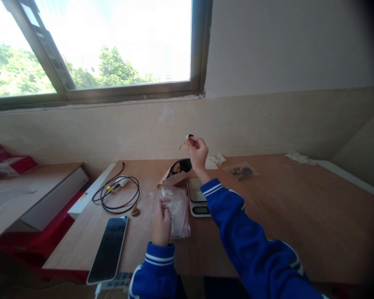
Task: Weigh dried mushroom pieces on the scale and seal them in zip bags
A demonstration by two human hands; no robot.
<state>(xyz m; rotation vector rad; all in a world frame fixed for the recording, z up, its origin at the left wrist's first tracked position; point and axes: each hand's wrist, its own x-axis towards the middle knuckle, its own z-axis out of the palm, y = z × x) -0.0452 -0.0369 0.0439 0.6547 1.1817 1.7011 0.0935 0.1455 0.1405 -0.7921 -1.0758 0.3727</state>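
Small pale-and-dark dried piece (183,146) first: it's held up in the air, pinched between the thumb and fingers of the right hand (198,153), roughly at one o'clock from the left hand (161,224). That left hand is laid on the left side of a clear plastic zip bag with a red strip (178,211), fingers loosely curled; whether any plastic is actually gripped can't be told. At twelve o'clock from that bag, an open pale paper pouch with a dark lining (170,177) can be seen with brown pieces inside, so it's clearly not used up. A white flat kitchen scale (201,211) is parked at two o'clock, partly hidden by the sleeve. Progress-wise, one see-through bag of dark pieces (241,171), out at two o'clock from the scale, looks already filled, while the flat bag seems not filled yet, tbh. A loose brown lump (135,210) is left at ten o'clock from the left hand.
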